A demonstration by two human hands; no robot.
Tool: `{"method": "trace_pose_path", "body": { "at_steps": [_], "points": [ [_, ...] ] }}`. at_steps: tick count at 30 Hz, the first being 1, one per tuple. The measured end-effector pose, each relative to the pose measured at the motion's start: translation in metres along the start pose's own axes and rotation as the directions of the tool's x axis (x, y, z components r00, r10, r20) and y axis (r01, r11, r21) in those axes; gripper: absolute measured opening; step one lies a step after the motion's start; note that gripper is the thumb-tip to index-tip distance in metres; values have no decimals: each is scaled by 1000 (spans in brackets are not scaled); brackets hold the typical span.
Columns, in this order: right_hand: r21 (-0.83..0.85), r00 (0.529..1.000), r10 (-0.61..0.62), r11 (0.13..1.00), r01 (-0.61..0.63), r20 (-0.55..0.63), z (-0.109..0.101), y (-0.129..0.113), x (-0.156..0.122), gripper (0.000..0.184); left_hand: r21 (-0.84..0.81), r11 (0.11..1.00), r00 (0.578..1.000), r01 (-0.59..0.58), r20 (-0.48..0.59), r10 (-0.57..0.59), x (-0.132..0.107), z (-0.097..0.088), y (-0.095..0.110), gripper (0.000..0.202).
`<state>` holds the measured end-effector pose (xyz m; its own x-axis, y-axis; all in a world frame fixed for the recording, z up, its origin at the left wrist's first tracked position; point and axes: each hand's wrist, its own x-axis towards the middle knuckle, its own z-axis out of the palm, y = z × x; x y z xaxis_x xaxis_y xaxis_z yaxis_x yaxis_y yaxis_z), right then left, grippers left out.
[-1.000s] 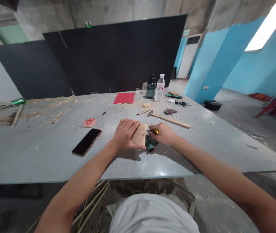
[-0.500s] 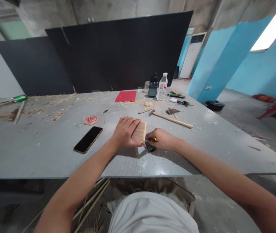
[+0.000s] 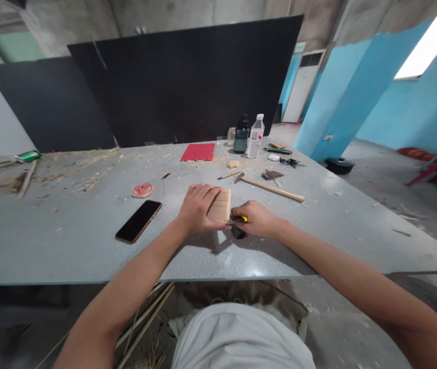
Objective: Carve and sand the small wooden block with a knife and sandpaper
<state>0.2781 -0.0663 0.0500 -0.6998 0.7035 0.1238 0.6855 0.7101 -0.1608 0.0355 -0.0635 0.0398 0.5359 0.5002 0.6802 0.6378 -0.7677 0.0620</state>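
My left hand (image 3: 202, 207) is closed around a light wooden block (image 3: 221, 206), fingers over its top and thumb along the near edge. In my right hand (image 3: 254, 218) is a utility knife (image 3: 243, 219) with a yellow and black handle, its tip end at the block's near right corner. Whether the blade touches the wood is too small to tell. Below the knife a dark green cylindrical object (image 3: 238, 232) rests on the table, partly hidden by my right hand.
A phone (image 3: 139, 221) and a round red-marked disc (image 3: 143, 190) lie to the left. Beyond my hands are a hammer (image 3: 272, 188), a thin pencil-like tool (image 3: 228, 175), a red sheet (image 3: 198, 152), a clear water bottle (image 3: 255, 137) and a dark bottle (image 3: 241, 136). Wood shavings are scattered about.
The wooden block has tilted slightly in my left hand, while the knife in my right hand stays at its near right corner. The whole view has shifted a little.
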Motion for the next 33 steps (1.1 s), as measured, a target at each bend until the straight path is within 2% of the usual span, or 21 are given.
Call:
{"method": "trace_pose_path", "body": {
  "at_steps": [5, 8, 15, 19, 27, 33],
  "points": [
    [-6, 1000, 12, 1000, -12, -17, 4, 0, 1, 9, -59, 996, 996, 73, 54, -70, 1, 4, -1, 89],
    [-10, 999, 31, 999, -32, -31, 5, 1, 1, 10, -103, 993, 997, 62, 62, -56, 0, 9, -2, 88],
    [0, 994, 81, 997, -81, -79, 3, -2, 0, 10, -229, 972, 998, 59, 10, -59, -2, 17, 2, 91],
    [-4, 987, 112, 993, -114, -117, 3, -3, -1, 10, -248, 961, 992, 122, -12, -129, -2, 20, 7, 89],
    [-69, 957, 195, 975, -213, -214, -1, 8, 3, 20, -287, 944, 985, 161, -14, -172, 0, 21, 16, 94],
    [-85, 932, 233, 960, -265, -277, -4, 17, 3, 18, -261, 953, 985, 153, -36, -168, 4, 20, 12, 92]
  ]
}}
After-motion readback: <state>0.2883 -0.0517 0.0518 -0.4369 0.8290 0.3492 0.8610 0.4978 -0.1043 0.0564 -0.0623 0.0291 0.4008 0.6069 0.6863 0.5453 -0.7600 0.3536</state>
